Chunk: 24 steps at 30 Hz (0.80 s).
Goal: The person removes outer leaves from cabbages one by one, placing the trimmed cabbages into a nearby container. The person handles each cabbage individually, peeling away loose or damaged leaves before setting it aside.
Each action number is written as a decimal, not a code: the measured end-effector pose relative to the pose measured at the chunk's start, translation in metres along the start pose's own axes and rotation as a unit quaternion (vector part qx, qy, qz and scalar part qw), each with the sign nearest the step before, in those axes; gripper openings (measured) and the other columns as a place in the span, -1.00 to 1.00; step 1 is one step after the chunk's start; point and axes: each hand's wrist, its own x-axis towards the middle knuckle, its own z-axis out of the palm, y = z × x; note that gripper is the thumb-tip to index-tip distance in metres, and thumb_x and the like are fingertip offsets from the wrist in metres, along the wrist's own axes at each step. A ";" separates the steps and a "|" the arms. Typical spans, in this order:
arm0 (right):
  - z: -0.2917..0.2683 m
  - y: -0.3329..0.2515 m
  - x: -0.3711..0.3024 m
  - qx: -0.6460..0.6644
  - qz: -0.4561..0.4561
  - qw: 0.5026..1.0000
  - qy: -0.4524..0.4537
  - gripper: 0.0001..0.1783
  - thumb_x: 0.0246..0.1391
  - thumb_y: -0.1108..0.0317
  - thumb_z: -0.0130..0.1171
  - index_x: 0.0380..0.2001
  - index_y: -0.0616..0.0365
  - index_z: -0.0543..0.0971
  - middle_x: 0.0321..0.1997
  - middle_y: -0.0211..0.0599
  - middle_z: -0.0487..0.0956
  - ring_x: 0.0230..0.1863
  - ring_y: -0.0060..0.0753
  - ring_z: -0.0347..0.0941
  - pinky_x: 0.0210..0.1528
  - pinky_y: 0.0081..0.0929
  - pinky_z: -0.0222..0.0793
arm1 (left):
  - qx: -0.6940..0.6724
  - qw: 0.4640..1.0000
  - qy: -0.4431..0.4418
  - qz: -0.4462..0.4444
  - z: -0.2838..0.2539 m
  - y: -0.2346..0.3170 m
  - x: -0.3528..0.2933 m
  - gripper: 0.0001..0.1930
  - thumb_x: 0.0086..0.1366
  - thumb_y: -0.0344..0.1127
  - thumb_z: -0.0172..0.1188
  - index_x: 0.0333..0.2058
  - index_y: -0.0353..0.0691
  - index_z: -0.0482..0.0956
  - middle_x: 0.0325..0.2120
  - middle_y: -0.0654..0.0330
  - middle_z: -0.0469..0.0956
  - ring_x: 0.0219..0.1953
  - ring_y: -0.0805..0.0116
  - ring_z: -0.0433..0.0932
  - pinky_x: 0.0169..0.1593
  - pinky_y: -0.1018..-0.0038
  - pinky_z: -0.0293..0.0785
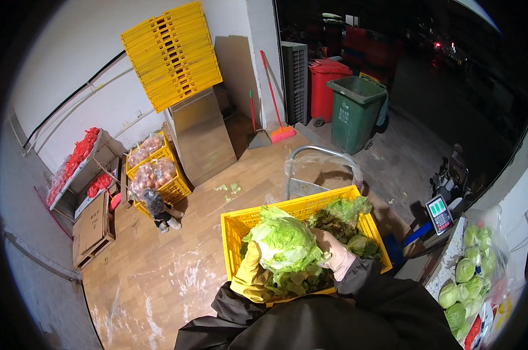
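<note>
Between my two hands I hold a large pale-green head of lettuce over a yellow plastic crate. My left hand, in a yellow glove, grips its lower left side. On its right side, my right hand, in a pale pinkish glove, presses with its fingers partly hidden behind the leaves. Inside the crate lie loose leaves and darker, browned lettuce, at the back right and beneath the held head. The crate stands right in front of my body.
Behind the crate rises a metal trolley handle. A digital scale display and bagged green vegetables are at right. A small grey dog is beside yellow crates of bagged onions. Green and red bins stand outside.
</note>
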 end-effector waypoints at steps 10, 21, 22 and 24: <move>0.042 -0.005 -0.016 -0.165 -0.067 0.981 0.079 -0.32 0.31 -0.09 0.04 0.25 0.26 0.31 0.25 -0.24 0.40 0.17 -0.41 0.38 0.23 -0.49 0.30 | 0.217 0.966 -0.070 0.118 -0.028 0.019 0.034 -0.07 -0.18 -0.10 0.66 0.14 -0.35 0.40 -0.06 0.21 0.57 -0.01 0.39 0.53 0.13 0.41 0.44; 0.051 -0.008 -0.017 -0.508 -0.365 0.718 0.304 -0.74 0.29 0.24 0.15 -0.23 0.24 0.43 -0.43 -0.17 0.55 -0.43 -0.31 0.47 -0.33 -0.39 0.40 | 0.188 0.978 0.076 -0.046 0.043 0.023 -0.002 -0.52 0.38 -0.07 0.18 0.17 -0.15 0.41 0.01 0.27 0.55 -0.02 0.42 0.55 -0.03 0.41 0.52; 0.060 -0.010 -0.018 -0.524 -0.407 0.686 0.299 -0.73 0.29 0.23 0.16 -0.24 0.25 0.43 -0.43 -0.17 0.55 -0.44 -0.32 0.46 -0.33 -0.39 0.40 | 0.181 0.980 0.083 -0.016 0.046 0.015 0.000 -0.48 0.27 -0.09 0.32 0.15 -0.13 0.44 -0.02 0.27 0.56 -0.04 0.43 0.55 -0.03 0.38 0.53; 0.073 -0.011 -0.018 -0.474 -0.401 0.739 0.259 -0.76 0.32 0.26 0.11 -0.23 0.25 0.43 -0.34 -0.19 0.57 -0.35 -0.42 0.49 -0.26 -0.44 0.44 | 0.108 0.984 0.137 0.042 0.046 0.006 0.007 -0.46 0.15 -0.25 0.44 0.09 -0.15 0.46 -0.06 0.23 0.58 -0.05 0.36 0.58 0.03 0.36 0.54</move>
